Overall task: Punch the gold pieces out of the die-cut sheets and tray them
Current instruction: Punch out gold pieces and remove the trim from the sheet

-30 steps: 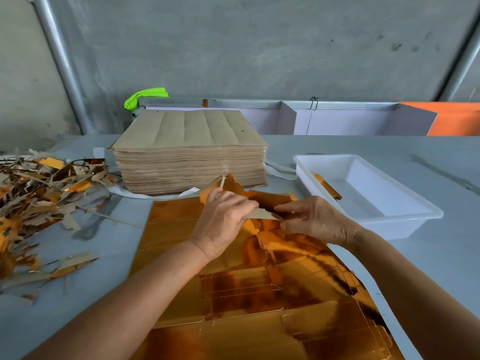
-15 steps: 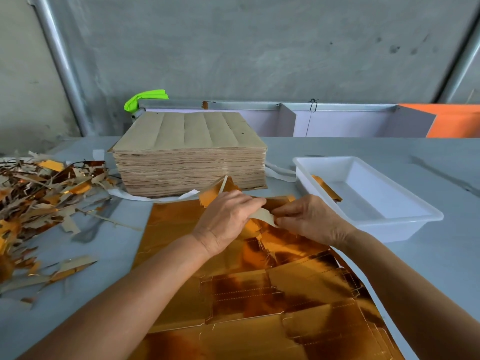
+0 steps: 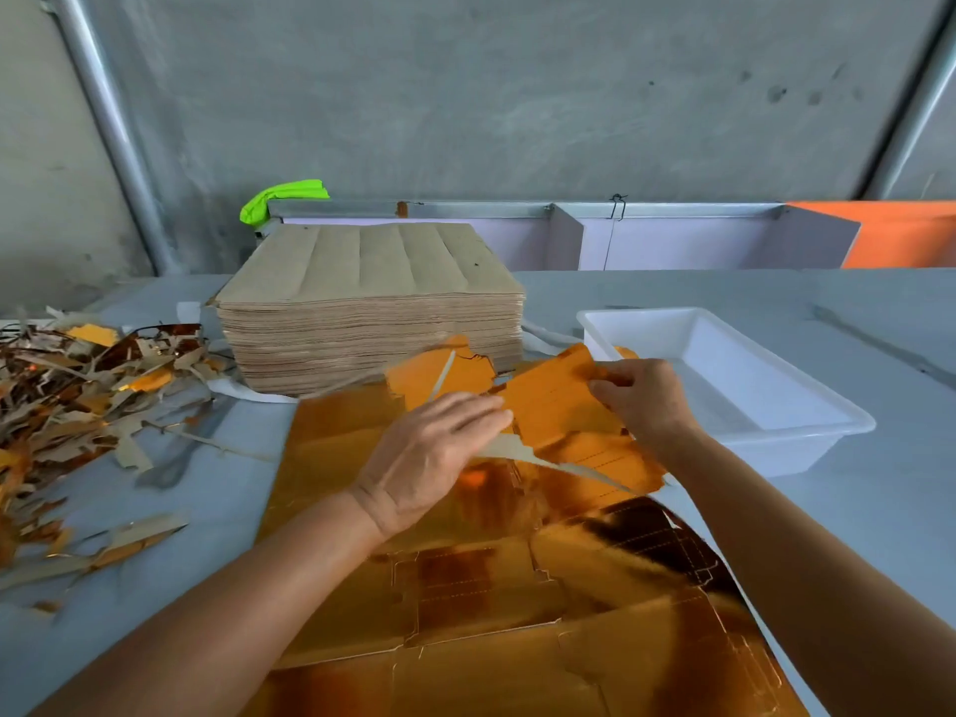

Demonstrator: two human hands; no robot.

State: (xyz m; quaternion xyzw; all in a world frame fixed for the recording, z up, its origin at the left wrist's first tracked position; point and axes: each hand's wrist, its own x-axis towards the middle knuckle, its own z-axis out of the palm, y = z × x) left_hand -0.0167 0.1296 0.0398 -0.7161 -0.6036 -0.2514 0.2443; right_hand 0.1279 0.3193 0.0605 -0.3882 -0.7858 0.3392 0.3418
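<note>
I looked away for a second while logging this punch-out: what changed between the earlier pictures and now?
The right hand has pulled a gold piece up and right, toward the white tray, gripping its edge. The left hand has flattened onto the gold sheet. The brown sheet stack and scrap pile stayed put.

We find no text, label, brand, number or sign that we can read anywhere in this view. The gold sheet (image 3: 465, 587) shows only die-cut lines and glare, the brown stack (image 3: 372, 302) has plain faces, and the white tray (image 3: 807, 437) carries no marking that we can make out.
</note>
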